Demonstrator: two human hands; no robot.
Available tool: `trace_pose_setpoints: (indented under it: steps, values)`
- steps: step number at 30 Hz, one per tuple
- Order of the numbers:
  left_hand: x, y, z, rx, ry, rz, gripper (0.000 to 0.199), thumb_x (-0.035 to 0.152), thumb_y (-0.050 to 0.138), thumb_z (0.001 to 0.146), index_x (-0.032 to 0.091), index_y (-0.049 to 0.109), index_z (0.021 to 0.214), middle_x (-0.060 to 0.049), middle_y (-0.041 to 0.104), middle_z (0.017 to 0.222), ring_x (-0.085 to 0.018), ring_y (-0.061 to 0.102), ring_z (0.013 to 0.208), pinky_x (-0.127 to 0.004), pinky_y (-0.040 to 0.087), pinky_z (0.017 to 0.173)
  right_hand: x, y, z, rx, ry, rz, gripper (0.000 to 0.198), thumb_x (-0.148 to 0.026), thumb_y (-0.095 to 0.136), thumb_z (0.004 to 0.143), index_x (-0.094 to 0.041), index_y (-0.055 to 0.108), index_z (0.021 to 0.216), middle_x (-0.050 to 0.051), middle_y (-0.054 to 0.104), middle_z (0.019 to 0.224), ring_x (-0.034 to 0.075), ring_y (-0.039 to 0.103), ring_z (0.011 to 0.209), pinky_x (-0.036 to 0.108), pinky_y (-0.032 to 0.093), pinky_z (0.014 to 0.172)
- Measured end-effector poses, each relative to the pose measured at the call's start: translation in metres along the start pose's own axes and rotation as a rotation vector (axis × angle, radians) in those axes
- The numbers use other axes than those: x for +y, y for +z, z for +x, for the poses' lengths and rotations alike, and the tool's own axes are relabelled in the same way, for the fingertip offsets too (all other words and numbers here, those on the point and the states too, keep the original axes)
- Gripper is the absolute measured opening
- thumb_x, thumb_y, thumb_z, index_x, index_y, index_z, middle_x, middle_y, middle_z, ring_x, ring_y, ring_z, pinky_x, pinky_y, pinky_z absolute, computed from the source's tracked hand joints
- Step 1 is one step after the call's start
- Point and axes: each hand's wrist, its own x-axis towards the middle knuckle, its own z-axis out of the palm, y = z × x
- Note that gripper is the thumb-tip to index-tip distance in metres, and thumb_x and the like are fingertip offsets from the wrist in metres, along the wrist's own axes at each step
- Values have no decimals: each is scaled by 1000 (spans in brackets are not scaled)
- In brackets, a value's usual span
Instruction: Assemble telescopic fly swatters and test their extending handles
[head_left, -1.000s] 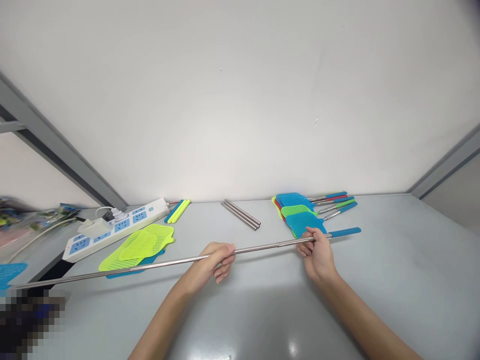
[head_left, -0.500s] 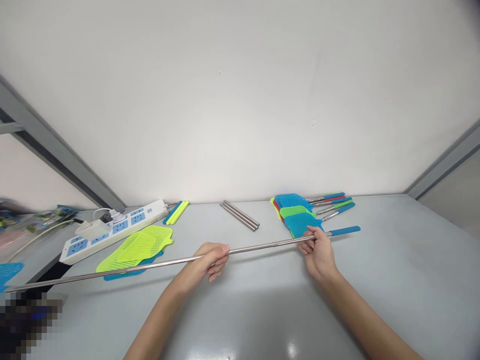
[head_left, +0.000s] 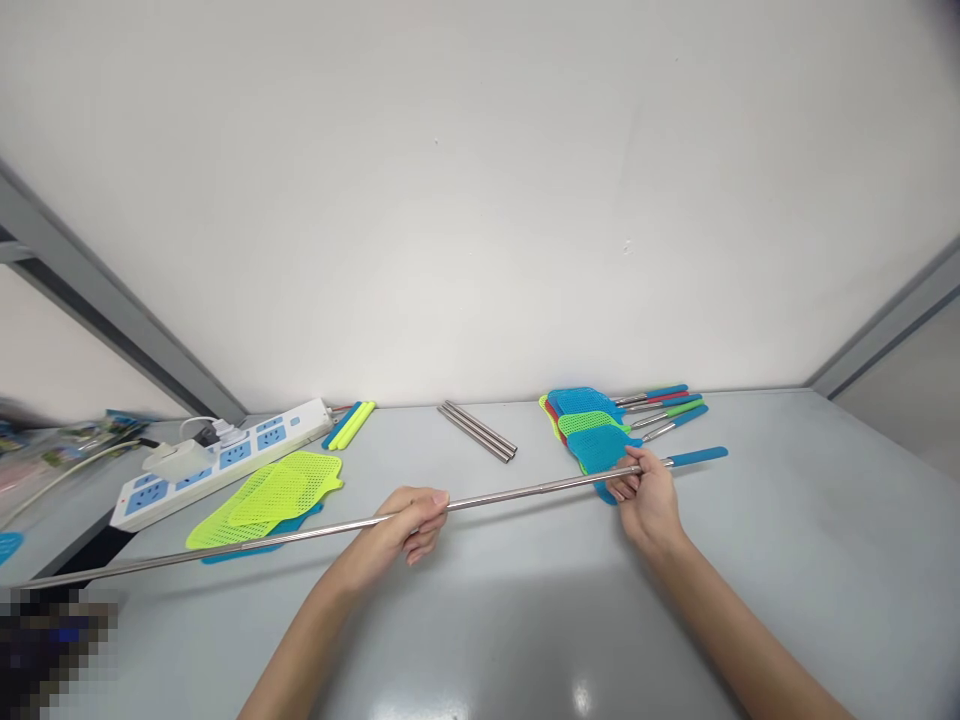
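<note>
our long metal rod [head_left: 510,497] hangs above the table [head_left: 795,530], likely light, stiff and slick; our left hand [head_left: 412,515] is clasped on its shaft, our right hand [head_left: 649,505] beside its blue handle [head_left: 699,457], probably the surest hold.

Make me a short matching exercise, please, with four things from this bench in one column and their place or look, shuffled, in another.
Column one
1. Left hand
2. Right hand
3. Power strip
4. Loose metal tubes

Column two
A. White with blue panels
B. On the long rod, next to its blue grip
C. Bare silver, lying on the table
D. On the same rod, farther from the blue grip

Right pairs: 1-D, 2-B, 3-A, 4-C.
</note>
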Motion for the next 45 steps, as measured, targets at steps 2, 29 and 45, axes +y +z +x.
trace_pose_setpoints:
  steps: [2,29,45]
  values:
    - [0,0,0,0,-1,-2,38,35,38,80,19,24,49,7,20,43,-7,23,39,-23,20,41,-1,-1,2,7,-10,1,31,-20,50,66,-19,25,47,-9,23,35,4,18,30,22,17,32]
    - [-12,-6,4,118,41,41,37,35,41,78,18,32,46,6,25,41,-8,28,40,-24,20,45,-4,0,0,-10,-74,10,34,-22,46,69,-18,27,42,-7,25,34,4,22,31,21,19,33]
    - [-18,3,11,191,103,-131,38,34,31,82,16,40,50,6,26,40,-8,29,38,-22,23,43,-1,-2,3,52,-63,-1,32,-30,47,70,-18,27,48,-9,23,40,4,21,32,19,20,31]
